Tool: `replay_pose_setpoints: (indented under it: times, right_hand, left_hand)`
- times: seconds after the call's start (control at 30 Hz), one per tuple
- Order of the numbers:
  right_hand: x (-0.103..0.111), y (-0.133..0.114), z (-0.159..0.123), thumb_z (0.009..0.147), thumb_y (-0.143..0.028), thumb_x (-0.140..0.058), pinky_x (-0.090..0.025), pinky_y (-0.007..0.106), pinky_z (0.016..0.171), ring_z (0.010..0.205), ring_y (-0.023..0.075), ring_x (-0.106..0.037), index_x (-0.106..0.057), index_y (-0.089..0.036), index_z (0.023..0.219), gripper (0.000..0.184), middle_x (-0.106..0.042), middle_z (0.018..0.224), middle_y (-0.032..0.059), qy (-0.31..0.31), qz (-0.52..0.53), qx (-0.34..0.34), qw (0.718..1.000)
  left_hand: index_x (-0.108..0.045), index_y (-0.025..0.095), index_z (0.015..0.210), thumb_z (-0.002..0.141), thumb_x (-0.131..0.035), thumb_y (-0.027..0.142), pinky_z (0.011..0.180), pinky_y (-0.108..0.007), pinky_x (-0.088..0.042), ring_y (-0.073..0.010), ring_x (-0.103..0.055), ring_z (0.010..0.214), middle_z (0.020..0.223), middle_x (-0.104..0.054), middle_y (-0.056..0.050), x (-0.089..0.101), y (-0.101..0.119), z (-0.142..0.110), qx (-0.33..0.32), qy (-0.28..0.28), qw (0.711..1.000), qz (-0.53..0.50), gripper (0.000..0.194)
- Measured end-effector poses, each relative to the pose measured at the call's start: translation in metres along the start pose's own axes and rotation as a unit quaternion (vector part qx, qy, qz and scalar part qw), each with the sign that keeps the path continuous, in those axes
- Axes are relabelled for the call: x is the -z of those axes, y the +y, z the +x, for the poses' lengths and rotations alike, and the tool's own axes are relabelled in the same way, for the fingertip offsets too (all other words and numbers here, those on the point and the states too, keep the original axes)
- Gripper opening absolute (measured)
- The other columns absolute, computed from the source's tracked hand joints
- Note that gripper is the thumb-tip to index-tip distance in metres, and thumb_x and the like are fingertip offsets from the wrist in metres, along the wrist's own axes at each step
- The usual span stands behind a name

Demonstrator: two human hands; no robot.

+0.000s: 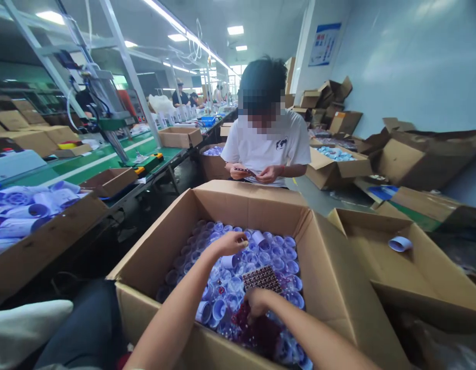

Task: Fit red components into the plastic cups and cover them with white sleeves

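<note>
A large cardboard box in front of me is filled with rows of pale translucent cups. Over the cups, my left hand is closed, its fingertips pinched together; whatever lies between them is too small to name. My right hand is lower and nearer, its fingers curled into a heap of small dark red pieces lying on the cups. Just beyond that hand rests a dark board with a grid of light dots. The right fingertips are partly hidden.
Across the box, a person in a white shirt holds a similar dotted strip. An open carton with one cup stands at right. More cups fill a box at left, beside a green conveyor.
</note>
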State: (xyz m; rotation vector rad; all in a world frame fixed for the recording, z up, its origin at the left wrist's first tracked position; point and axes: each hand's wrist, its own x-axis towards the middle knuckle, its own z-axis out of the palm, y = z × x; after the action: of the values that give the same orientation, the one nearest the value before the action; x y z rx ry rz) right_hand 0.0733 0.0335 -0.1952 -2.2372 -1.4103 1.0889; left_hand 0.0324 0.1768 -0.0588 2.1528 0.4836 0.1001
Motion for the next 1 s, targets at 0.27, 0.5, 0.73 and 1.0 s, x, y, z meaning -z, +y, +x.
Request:
replay_pose_setpoints:
  times: [0.27,0.5,0.73,1.0]
  right_hand:
    - [0.097,-0.012,-0.019,0.065,-0.033,-0.061,-0.039,0.024,0.061,0.061,0.0118,-0.049,-0.063,-0.016,0.073,0.019,-0.060,0.065,-0.0016,0.211,0.257,0.129,0.934]
    - [0.109,-0.017,-0.019,0.048,-0.050,-0.076,-0.042,0.027,0.066,0.063,0.0133,-0.053,-0.061,-0.017,0.078,0.047,-0.063,0.066,-0.0009,0.296,0.586,0.177,0.733]
    - [0.106,-0.026,-0.021,0.051,-0.056,-0.071,-0.043,0.028,0.058,0.061,0.0153,-0.056,-0.059,-0.019,0.080,0.048,-0.065,0.070,0.0013,0.283,0.600,0.186,0.725]
    - [0.105,-0.019,-0.014,0.071,-0.034,-0.051,-0.044,0.031,0.067,0.073,0.0215,-0.060,-0.060,-0.016,0.080,0.021,-0.068,0.078,0.0088,0.534,0.347,0.097,0.764]
  left_hand:
    - [-0.055,0.016,0.059,0.070,-0.062,0.044,0.051,-0.022,-0.031,-0.0104,-0.042,0.051,0.053,-0.049,0.003,0.005,-0.022,0.008,0.013,0.045,0.993,-0.109,0.030]
    - [-0.062,0.024,0.097,0.078,-0.045,0.057,0.059,-0.029,-0.047,-0.0167,-0.058,0.067,0.079,-0.062,-0.002,-0.004,-0.010,-0.002,0.068,-0.036,0.886,-0.458,0.041]
    - [-0.068,0.017,0.082,0.060,-0.073,0.026,0.062,-0.028,-0.046,-0.0169,-0.059,0.065,0.073,-0.065,-0.005,-0.033,-0.003,-0.014,0.011,-0.107,0.897,-0.429,0.024]
    - [-0.061,0.014,0.076,0.054,-0.072,0.021,0.053,-0.024,-0.043,-0.0120,-0.052,0.052,0.059,-0.062,0.000,-0.068,-0.005,0.009,-0.044,0.113,0.940,-0.320,0.026]
